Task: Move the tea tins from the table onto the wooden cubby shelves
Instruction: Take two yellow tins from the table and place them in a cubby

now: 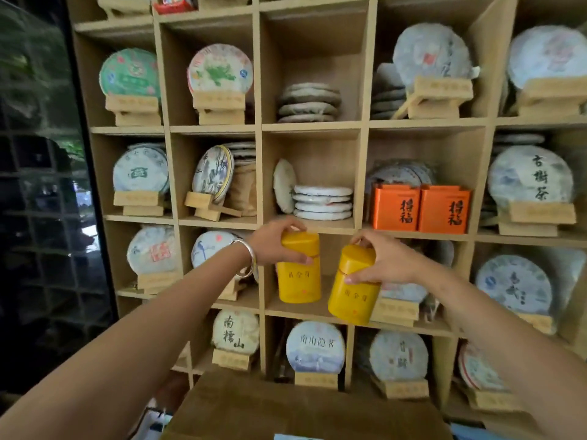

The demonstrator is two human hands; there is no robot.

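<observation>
Left hand (272,241) grips left yellow tin (298,274); right hand (384,260) grips right yellow tin (352,292); lids part hidden.

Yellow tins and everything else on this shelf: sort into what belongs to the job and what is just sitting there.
Job:
- left yellow tin, gripped by left hand
- right yellow tin, gripped by right hand
- the wooden cubby they are going into

Just there:
- orange boxes
- wrapped tea cakes
- wooden display stands

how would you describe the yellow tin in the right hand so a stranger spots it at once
Find the pair of orange boxes in the wooden cubby shelves. Just below and left of them, two yellow tins are held by their lids; it is the right tin, in the right hand, tilted and nearer the camera, while the left tin is upright.
</observation>
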